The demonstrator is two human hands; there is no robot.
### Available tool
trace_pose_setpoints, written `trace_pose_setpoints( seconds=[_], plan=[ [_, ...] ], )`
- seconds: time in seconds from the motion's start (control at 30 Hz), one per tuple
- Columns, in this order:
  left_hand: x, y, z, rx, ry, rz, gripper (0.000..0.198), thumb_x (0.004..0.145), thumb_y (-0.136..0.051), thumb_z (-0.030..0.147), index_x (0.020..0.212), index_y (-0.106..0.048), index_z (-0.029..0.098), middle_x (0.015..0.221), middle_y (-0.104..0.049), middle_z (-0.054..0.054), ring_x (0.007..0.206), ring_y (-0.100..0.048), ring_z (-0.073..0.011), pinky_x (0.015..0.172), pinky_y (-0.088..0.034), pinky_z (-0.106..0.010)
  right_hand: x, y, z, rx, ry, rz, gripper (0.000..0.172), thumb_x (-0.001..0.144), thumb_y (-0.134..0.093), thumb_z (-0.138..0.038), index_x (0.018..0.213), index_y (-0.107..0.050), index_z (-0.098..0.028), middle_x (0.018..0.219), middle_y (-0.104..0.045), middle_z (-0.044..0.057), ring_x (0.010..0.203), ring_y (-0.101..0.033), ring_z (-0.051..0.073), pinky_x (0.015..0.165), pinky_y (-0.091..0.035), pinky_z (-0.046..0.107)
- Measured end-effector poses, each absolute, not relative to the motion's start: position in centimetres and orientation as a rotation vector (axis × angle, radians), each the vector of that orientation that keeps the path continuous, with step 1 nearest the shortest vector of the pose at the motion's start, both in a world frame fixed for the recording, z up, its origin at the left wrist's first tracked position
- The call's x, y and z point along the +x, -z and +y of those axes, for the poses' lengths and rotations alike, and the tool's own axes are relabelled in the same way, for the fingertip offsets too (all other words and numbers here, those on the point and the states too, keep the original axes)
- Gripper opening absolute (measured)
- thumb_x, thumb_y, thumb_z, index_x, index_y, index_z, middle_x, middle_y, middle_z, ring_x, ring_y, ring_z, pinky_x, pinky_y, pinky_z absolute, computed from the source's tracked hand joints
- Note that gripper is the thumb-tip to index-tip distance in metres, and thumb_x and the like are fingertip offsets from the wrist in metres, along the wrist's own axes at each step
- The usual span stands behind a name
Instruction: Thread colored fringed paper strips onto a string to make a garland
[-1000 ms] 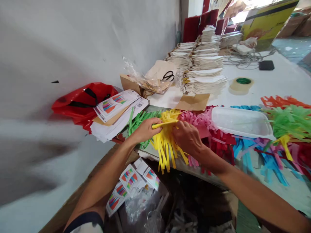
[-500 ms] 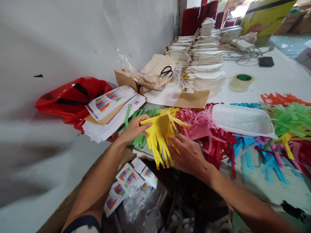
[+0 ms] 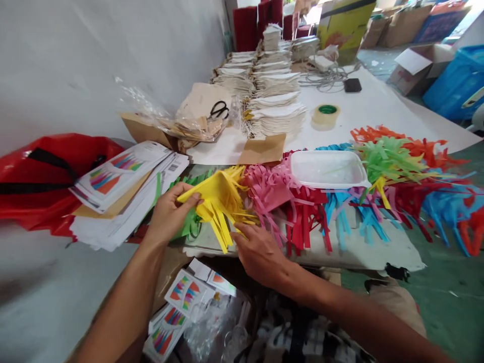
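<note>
Far L: red plastic bag (image 3: 45,171) by the wall; beside it, stack of printed cards (image 3: 124,176), colour-fan print up.

L hand (image 3: 166,214) closed in a pinch on the uncut edge of the yellow fringed paper (image 3: 217,199), thumb on top, edge raised off the table; green fringed paper (image 3: 188,227) just under & behind.

Yellow piece at the near table edge, strips hanging down toward R hand (image 3: 260,252); R hand open, palm down, fingertips touching the strip ends, gripping nothing as far as visible.

Further R: pink fringed paper (image 3: 268,189); red fringed paper (image 3: 308,214); clear plastic tray (image 3: 327,169) on top of the pile; then more fringed paper (image 3: 389,159) in blue, green, orange.

Behind: scissors (image 3: 218,108); tape roll (image 3: 325,115).

Step in hand, prob.: freeing one yellow piece from the pile & combing its strips straight.

Next move calls for a light pull w/ a firm L pinch, R fingers running along the strips, not across; thin strips apt to snag or tear.
</note>
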State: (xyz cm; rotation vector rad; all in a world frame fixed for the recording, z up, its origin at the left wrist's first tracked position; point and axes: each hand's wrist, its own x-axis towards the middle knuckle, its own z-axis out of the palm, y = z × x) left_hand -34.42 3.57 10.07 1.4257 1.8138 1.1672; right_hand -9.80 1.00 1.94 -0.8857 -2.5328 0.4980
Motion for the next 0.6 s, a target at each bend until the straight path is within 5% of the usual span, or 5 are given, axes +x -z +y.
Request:
trace_pose_setpoints(
  seconds=[0.17,0.37,0.53,0.6],
  plan=[
    [-34.5,-12.6,6.4,1.122,-1.602,1.681,0.034,0.07,-0.088,0.033,0.082,-0.061,0.016,0.084,-0.066,0.001,0.074,-0.067,-0.0114,0.066,-0.063,-0.022,-7.9,-1.6,-0.9,-0.796,-0.526,-2.473,0.031,0.1,-0.055,-0.014,0.127,-0.07,-0.016,0.144,-0.065,0.012,0.121,-0.065,0.026,0.103,-0.057,0.039],
    [-35.5,-15.0,10.3,1.093,-1.991,1.554,0.029,0.079,-0.08,0.022,0.089,-0.054,0.017,0.098,-0.067,-0.001,0.091,-0.07,-0.0138,0.08,-0.067,-0.033,-6.4,-1.8,-2.6,-0.733,-0.571,-2.418,0.029,0.099,-0.056,-0.012,0.123,-0.072,-0.016,0.139,-0.068,0.012,0.115,-0.069,0.025,0.099,-0.06,0.038],
    [-32.1,-11.0,7.5,1.708,-1.616,1.922,0.016,0.091,-0.072,0.03,0.088,-0.061,0.019,0.084,-0.065,0.002,0.083,-0.066,-0.0135,0.088,-0.06,-0.028,-4.2,-0.7,-4.1,-0.734,-0.601,-2.363,0.033,0.096,-0.055,-0.01,0.121,-0.074,-0.018,0.136,-0.07,0.011,0.114,-0.071,0.025,0.098,-0.062,0.038],
    [-29.7,-8.4,5.3,1.78,-1.419,1.876,0.013,0.098,-0.063,0.034,0.097,-0.063,0.021,0.108,-0.074,-0.003,0.108,-0.071,-0.0192,0.105,-0.056,-0.036,-3.4,-0.3,-3.9,-0.768,-0.585,-2.338,0.037,0.096,-0.052,-0.009,0.124,-0.074,-0.02,0.135,-0.071,0.011,0.115,-0.071,0.023,0.098,-0.062,0.037]
  ],
)
